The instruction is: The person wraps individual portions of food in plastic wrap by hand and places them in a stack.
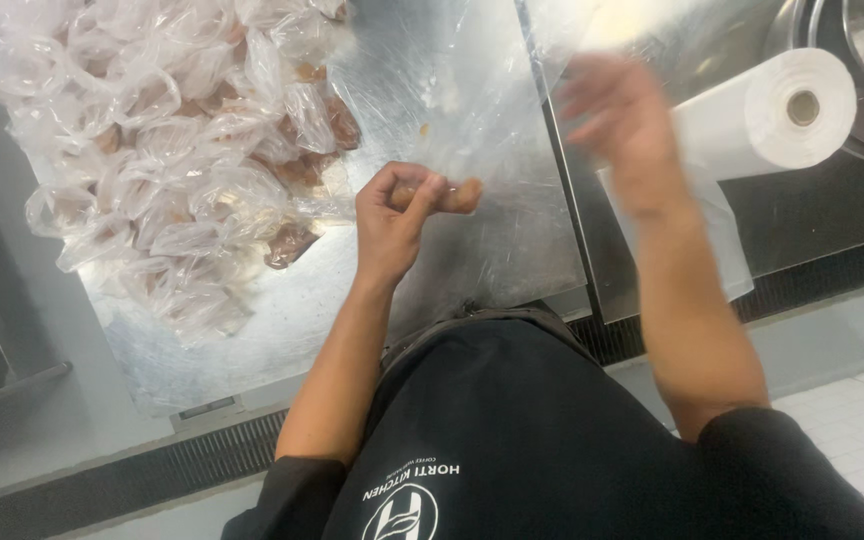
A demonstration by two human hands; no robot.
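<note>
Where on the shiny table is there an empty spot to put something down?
Bare metal shows along the near edge of the steel table, between the pile of tied plastic bags and the left hand. The far left side is crowded with bags. A clear plastic sheet covers the middle, under the blurred right hand. The roll of bags fills the right counter.
</note>
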